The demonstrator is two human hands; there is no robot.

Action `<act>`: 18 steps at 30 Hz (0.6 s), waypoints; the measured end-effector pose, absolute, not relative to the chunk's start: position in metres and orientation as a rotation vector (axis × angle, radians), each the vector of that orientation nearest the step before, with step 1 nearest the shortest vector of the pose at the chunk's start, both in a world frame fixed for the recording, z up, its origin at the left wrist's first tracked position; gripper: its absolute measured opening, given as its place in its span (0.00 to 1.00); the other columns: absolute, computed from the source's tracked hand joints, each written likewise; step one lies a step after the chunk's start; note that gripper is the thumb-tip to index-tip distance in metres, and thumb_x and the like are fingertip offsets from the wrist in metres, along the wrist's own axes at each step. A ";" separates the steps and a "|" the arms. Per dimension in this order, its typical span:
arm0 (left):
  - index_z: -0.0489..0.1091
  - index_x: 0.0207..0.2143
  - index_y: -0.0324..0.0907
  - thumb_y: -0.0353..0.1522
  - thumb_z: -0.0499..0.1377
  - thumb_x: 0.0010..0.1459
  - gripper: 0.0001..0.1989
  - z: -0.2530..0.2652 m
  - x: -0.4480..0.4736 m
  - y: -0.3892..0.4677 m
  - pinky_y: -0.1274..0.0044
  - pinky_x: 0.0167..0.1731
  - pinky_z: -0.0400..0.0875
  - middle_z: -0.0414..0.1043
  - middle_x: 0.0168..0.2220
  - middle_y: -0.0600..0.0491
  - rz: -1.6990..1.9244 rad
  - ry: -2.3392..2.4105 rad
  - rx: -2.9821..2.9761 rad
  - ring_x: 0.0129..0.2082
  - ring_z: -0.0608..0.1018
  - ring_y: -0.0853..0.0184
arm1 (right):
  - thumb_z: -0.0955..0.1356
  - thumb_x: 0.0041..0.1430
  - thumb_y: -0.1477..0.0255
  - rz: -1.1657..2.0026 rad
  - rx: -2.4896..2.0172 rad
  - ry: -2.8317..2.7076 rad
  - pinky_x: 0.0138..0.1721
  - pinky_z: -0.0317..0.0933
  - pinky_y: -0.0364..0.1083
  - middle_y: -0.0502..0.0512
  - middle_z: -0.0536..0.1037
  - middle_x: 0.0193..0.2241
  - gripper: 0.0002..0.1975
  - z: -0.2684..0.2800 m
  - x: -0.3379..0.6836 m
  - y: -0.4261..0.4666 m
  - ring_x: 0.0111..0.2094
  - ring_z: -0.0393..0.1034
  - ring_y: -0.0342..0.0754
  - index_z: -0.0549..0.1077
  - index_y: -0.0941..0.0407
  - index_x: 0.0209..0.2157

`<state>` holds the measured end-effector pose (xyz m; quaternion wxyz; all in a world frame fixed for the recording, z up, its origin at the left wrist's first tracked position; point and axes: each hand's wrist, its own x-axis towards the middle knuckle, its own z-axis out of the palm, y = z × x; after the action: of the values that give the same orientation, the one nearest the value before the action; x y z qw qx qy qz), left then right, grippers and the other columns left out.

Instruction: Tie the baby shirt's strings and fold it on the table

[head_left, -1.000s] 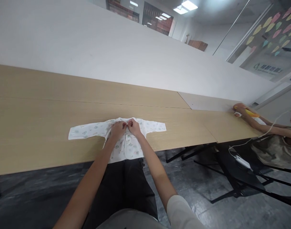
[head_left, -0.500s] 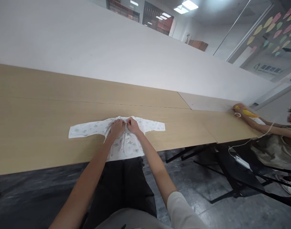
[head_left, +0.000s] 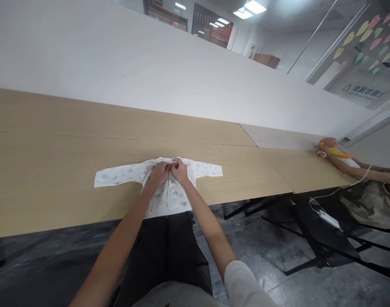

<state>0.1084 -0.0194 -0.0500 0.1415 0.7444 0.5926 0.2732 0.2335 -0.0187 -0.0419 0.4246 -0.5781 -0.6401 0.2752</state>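
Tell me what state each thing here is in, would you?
Patterned shirt, spread on the table, sleeves outstretched
Left fingers, closed on the shirt's upper front
Right fingers, closed beside them on the shirt
Ceiling lights, lit
Doll, held by another person
Black chair, unfolded
White corded device, on the chair

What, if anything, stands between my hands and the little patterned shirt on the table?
Nothing visible does: your left hand and right hand are both on the shirt, close together at its upper front, with its sleeves spread out on the table.
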 end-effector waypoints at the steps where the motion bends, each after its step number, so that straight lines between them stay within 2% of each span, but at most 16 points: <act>1: 0.73 0.42 0.41 0.33 0.46 0.64 0.17 -0.051 0.108 -0.019 0.63 0.54 0.61 0.75 0.47 0.44 0.817 1.686 2.139 0.50 0.73 0.56 | 0.63 0.57 0.79 0.699 -1.444 -1.592 0.45 0.68 0.43 0.49 0.80 0.34 0.14 -0.042 0.234 -0.019 0.38 0.76 0.43 0.69 0.53 0.44; 5: 0.73 0.43 0.41 0.29 0.48 0.59 0.16 -0.055 0.106 -0.015 0.66 0.53 0.63 0.76 0.46 0.47 0.914 1.608 2.093 0.48 0.74 0.60 | 0.66 0.56 0.78 0.734 -1.421 -1.575 0.44 0.68 0.42 0.50 0.80 0.33 0.13 -0.043 0.233 -0.016 0.36 0.76 0.43 0.70 0.54 0.43; 13: 0.70 0.43 0.40 0.33 0.53 0.57 0.13 -0.060 0.104 -0.009 0.72 0.44 0.69 0.77 0.39 0.48 1.004 1.648 1.924 0.39 0.77 0.63 | 0.65 0.51 0.82 0.723 -1.456 -1.505 0.41 0.67 0.40 0.47 0.77 0.29 0.15 -0.046 0.240 -0.009 0.33 0.74 0.42 0.73 0.55 0.40; 18: 0.73 0.39 0.40 0.35 0.53 0.58 0.12 -0.050 0.102 -0.021 0.70 0.47 0.67 0.78 0.39 0.47 0.925 1.755 2.052 0.41 0.77 0.60 | 0.67 0.54 0.79 0.577 -1.617 -1.602 0.42 0.66 0.42 0.51 0.79 0.32 0.09 -0.036 0.248 -0.021 0.34 0.73 0.44 0.76 0.57 0.37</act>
<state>0.1016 -0.0206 -0.0504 0.1432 0.7116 0.6085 0.3206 0.2484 -0.0208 -0.0362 0.3863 -0.6351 -0.6293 0.2266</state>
